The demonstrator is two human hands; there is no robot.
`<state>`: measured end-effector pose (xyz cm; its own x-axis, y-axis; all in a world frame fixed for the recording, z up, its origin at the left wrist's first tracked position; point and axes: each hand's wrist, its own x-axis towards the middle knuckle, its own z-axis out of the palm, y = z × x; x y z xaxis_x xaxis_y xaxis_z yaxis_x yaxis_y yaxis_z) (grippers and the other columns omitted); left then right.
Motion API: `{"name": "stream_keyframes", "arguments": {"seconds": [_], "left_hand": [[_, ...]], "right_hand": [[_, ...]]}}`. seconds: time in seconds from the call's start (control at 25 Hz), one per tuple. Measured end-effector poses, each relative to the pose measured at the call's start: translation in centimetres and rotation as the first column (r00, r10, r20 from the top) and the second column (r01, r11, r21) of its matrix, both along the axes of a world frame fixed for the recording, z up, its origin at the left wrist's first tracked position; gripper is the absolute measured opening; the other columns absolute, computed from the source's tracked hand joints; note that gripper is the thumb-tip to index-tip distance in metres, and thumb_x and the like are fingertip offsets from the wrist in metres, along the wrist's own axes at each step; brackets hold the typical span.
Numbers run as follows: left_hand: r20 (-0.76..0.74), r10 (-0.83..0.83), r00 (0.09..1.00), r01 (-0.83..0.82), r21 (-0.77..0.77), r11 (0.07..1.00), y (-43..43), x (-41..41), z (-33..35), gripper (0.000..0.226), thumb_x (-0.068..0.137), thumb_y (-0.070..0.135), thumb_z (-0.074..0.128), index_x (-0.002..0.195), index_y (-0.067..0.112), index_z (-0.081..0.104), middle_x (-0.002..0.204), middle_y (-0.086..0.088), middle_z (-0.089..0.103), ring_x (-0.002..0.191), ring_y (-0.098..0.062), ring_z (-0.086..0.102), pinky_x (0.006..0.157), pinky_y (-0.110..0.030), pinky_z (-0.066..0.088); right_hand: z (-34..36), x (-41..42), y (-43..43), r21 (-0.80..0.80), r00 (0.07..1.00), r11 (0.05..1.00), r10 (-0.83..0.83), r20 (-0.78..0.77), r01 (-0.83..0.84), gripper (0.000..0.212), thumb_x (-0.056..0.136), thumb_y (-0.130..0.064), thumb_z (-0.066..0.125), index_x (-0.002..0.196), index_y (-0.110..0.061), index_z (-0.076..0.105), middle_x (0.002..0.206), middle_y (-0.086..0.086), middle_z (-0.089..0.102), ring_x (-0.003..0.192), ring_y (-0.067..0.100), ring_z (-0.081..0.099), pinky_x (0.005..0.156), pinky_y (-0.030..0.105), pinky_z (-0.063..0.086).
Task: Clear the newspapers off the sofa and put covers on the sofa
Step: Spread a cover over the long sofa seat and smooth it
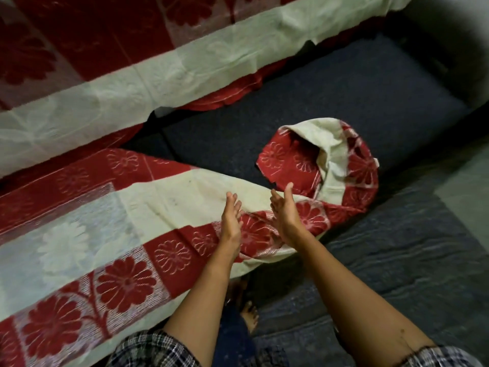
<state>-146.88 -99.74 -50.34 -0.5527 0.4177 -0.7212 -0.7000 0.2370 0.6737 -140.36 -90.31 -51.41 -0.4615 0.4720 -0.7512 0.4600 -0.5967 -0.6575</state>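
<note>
A red and cream floral cover (105, 213) lies spread over the left part of the sofa seat; its right end is bunched into a crumpled heap (341, 160). A second cover of the same pattern (158, 67) hangs over the backrest. The dark blue seat cushion (357, 96) shows bare on the right. My left hand (231, 218) and my right hand (284, 207) hover just above the cover's front edge, palms facing each other, fingers straight, holding nothing. No newspapers are in view.
The sofa's grey armrest (455, 49) rises at the far right. A dark carpet (397, 260) covers the floor in front of the sofa. My bare foot (250, 313) stands close to the sofa front.
</note>
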Motion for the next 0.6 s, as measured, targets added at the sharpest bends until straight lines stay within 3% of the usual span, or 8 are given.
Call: {"name": "stream_keyframes", "arguments": {"seconds": [0.2,0.28,0.36,0.4,0.48,0.56,0.6], "left_hand": [[0.044,0.001,0.999,0.001,-0.024,1.0,5.4,-1.3,-2.3,0.057,0.098,0.048,0.02,0.143,0.016,0.034,0.149,-0.011,0.034,0.135,-0.029,0.034,0.112,-0.042,0.023],[0.054,0.005,0.999,-0.003,-0.033,0.999,7.5,-2.4,-3.5,0.057,0.098,0.048,0.019,0.143,0.015,0.033,0.149,-0.011,0.034,0.136,-0.029,0.034,0.112,-0.042,0.022],[0.058,0.004,0.998,-0.002,-0.04,0.999,9.2,-3.7,-4.7,0.058,0.098,0.048,0.018,0.144,0.015,0.032,0.149,-0.011,0.033,0.136,-0.028,0.033,0.112,-0.041,0.022],[0.066,0.012,0.998,-0.008,-0.052,0.999,9.8,-4.2,-5.1,0.058,0.098,0.048,0.017,0.144,0.015,0.031,0.15,-0.011,0.033,0.136,-0.028,0.033,0.112,-0.041,0.022],[0.079,0.018,0.997,-0.013,-0.07,0.997,10.7,-4.9,-6.1,0.057,0.099,0.046,0.017,0.144,0.014,0.031,0.149,-0.012,0.033,0.136,-0.028,0.033,0.112,-0.04,0.022],[0.086,0.02,0.996,-0.011,-0.098,0.995,11.6,-5.5,-6.8,0.057,0.099,0.045,0.018,0.144,0.013,0.033,0.148,-0.013,0.034,0.135,-0.029,0.034,0.111,-0.039,0.024],[0.089,0.026,0.996,-0.016,-0.117,0.993,12.1,-5.8,-7.2,0.057,0.099,0.045,0.018,0.143,0.013,0.034,0.148,-0.013,0.036,0.135,-0.029,0.035,0.11,-0.039,0.025]], "right_hand": [[-1.7,-0.9,4.9,0.005,0.999,0.999,0.048,-0.008,-0.048,0.078,0.09,-0.064,0.002,0.149,-0.015,0.019,0.156,0.003,0.016,0.143,0.019,0.016,0.115,0.044,0.009],[-3.7,-1.9,7.1,0.069,0.997,0.996,0.06,0.046,-0.063,0.076,0.093,-0.06,0.006,0.145,-0.011,0.029,0.152,0.007,0.028,0.14,0.023,0.025,0.115,0.043,0.015],[-5.4,-2.8,9.0,0.229,0.971,0.952,0.164,0.173,-0.202,0.065,0.097,-0.053,0.021,0.136,-0.008,0.045,0.141,0.012,0.046,0.131,0.027,0.04,0.111,0.043,0.028],[-6.0,-2.9,9.9,0.323,0.937,0.891,0.245,0.248,-0.318,0.051,0.099,-0.042,0.032,0.13,-0.006,0.051,0.133,0.014,0.053,0.125,0.028,0.047,0.106,0.039,0.035],[-7.5,-3.0,11.4,0.47,0.797,0.647,0.441,0.412,-0.601,0.031,0.094,-0.008,0.045,0.122,-0.004,0.057,0.121,0.015,0.06,0.113,0.03,0.054,0.095,0.031,0.039],[-9.1,-3.0,12.6,0.475,0.607,0.384,0.577,0.547,-0.792,0.041,0.085,0.004,0.046,0.123,-0.005,0.058,0.12,0.015,0.055,0.111,0.031,0.052,0.095,0.032,0.04],[-10.4,-2.9,13.2,0.433,0.541,0.331,0.602,0.588,-0.839,0.043,0.086,0.0,0.046,0.128,-0.005,0.054,0.125,0.015,0.049,0.115,0.03,0.048,0.099,0.034,0.039]]}}
